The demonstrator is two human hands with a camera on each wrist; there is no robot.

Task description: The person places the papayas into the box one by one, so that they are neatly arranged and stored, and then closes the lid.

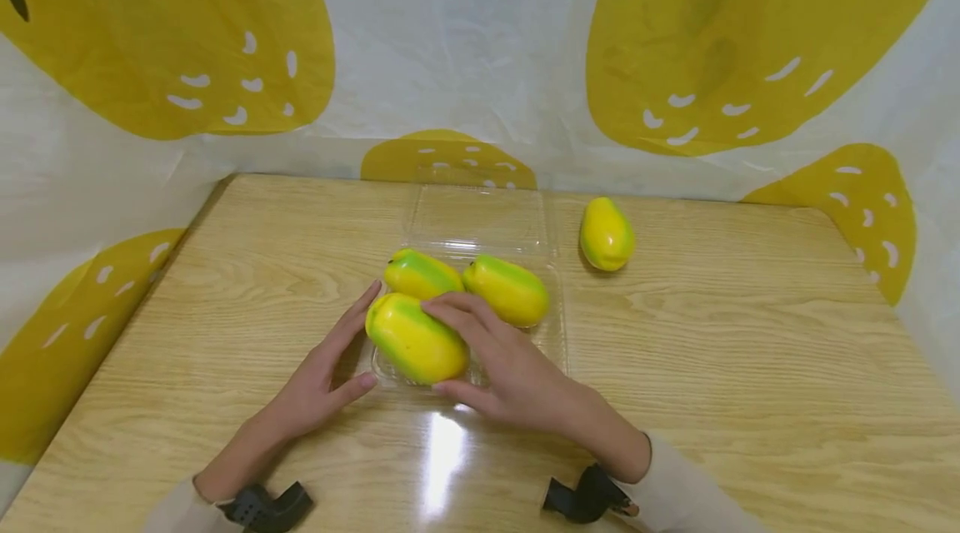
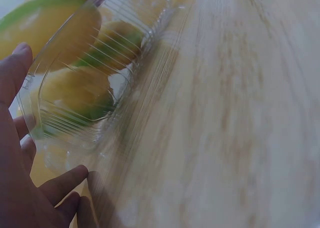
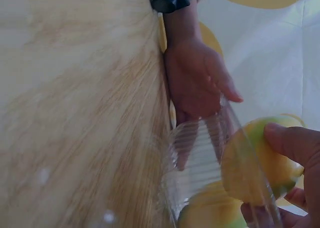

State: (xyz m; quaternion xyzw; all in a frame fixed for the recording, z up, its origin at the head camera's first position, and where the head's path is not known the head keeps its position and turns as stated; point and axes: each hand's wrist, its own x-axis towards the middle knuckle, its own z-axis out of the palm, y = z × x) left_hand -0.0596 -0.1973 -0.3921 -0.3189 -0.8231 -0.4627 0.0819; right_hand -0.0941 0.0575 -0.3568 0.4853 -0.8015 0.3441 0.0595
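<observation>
A clear plastic clamshell tray [image 1: 557, 331] lies open in the middle of the wooden table [image 1: 712, 350], its lid [image 1: 480, 212] folded back. Three yellow-green mangoes are in it: one at the back left [image 1: 422, 273], one at the back right [image 1: 508, 289], one at the front [image 1: 415, 338]. My right hand [image 1: 495, 358] grips the front mango from the right, fingers over its top. My left hand [image 1: 330, 366] rests with straight fingers against that mango's left side and the tray's edge. The wrist views show the tray wall [image 2: 80, 113] and the front mango [image 3: 260, 163] up close.
A fourth yellow-green mango [image 1: 606, 234] lies on the table behind and right of the tray. A white sheet with large yellow fruit prints [image 1: 480, 58] walls in the back and both sides of the table.
</observation>
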